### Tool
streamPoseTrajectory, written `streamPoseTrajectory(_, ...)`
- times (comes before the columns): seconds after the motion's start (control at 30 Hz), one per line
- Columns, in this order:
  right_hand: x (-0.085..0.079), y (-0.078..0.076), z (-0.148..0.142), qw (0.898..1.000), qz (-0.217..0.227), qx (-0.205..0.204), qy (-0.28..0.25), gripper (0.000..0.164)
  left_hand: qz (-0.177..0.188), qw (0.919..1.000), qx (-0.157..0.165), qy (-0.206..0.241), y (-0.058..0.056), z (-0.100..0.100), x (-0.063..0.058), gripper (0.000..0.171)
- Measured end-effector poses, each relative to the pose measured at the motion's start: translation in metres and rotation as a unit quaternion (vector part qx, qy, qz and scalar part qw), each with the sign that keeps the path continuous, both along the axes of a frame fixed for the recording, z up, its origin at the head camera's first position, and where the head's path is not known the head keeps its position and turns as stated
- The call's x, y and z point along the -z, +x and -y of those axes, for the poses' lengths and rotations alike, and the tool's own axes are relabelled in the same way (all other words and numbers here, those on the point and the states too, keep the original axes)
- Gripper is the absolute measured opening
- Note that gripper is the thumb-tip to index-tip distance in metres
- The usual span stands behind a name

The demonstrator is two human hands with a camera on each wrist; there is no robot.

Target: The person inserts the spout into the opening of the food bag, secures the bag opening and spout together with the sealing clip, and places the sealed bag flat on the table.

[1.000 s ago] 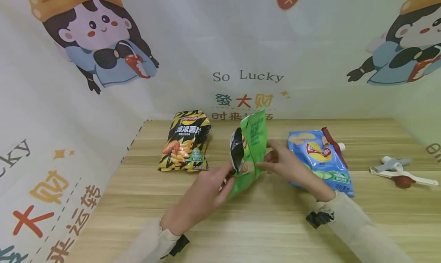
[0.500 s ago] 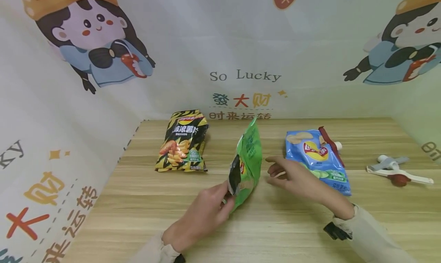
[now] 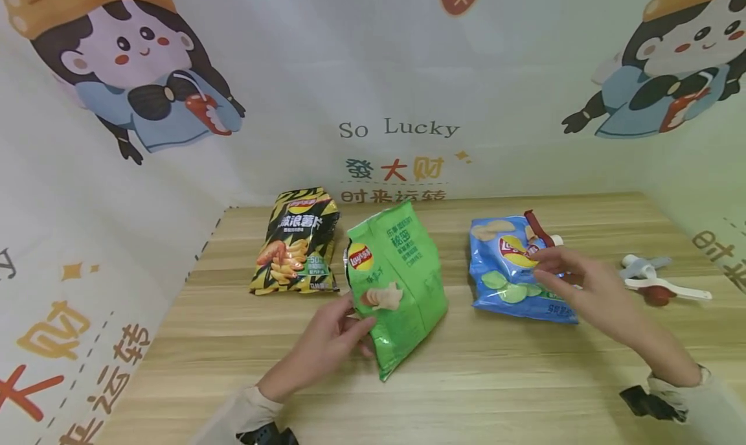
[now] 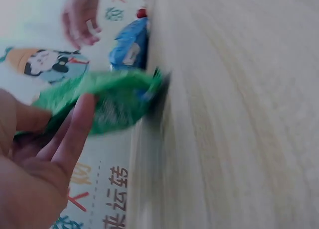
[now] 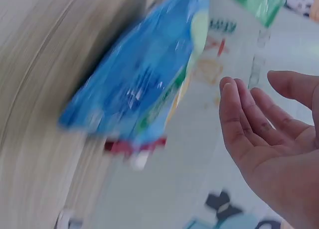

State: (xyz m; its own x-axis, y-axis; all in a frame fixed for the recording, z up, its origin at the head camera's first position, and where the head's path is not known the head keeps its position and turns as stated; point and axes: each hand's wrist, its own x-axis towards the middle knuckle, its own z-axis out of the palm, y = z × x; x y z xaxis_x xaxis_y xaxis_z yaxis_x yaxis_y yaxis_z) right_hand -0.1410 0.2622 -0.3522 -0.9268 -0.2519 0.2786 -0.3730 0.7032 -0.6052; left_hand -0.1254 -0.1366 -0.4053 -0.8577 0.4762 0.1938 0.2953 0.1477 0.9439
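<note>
One table [image 3: 466, 380] — green bag [image 3: 405, 296] (printed backdrop [image 3: 513, 89])

head: above and behind left grip [image 3: 323, 344] and right grip [image 3: 600, 299], facing forward and down, widest | left wrist: close at left grip, rolled sideways, looking low across table [image 3: 495, 380] | right wrist: close at right grip, rolled sideways, facing backdrop [image 3: 524, 82] past it | shared by both wrists: green bag [image 3: 405, 289], blue bag [image 3: 486, 263], right grip
</note>
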Motion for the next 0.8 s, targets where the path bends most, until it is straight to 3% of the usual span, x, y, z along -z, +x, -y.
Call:
streamPoseTrajectory(0.1, 0.003, -0.003, -0.024, 0.999, -0.017, 0.031, 0.006, 0.028, 0.046, 0.9984, 0.032, 0.008, 0.000, 0.007, 0.001, 0.042)
streamPoseTrajectory(0.2, 0.008, -0.009, -0.050, 0.997, -0.039, 0.059, 0.007, 0.029, 0.077, 0.9961, 0.042, 0.008, -0.001, 0.012, 0.004, 0.040)
streamPoseTrajectory(0.37, 0.024, -0.016, -0.092, 0.992, -0.052, 0.104, 0.040, 0.034, 0.082, 0.9962, -0.003, -0.029, -0.004, 0.016, 0.006, 0.035)
streamPoseTrajectory(0.67, 0.047, -0.017, -0.140, 0.984, 0.008, 0.148, 0.102, 0.046, 0.100, 0.9923, -0.048, -0.056, -0.007, 0.017, 0.001, 0.044)
streamPoseTrajectory(0.8, 0.052, -0.019, -0.152, 0.980, 0.030, 0.140, 0.139, 0.057, 0.087, 0.9923, -0.062, -0.063, -0.009, 0.015, -0.001, 0.047)
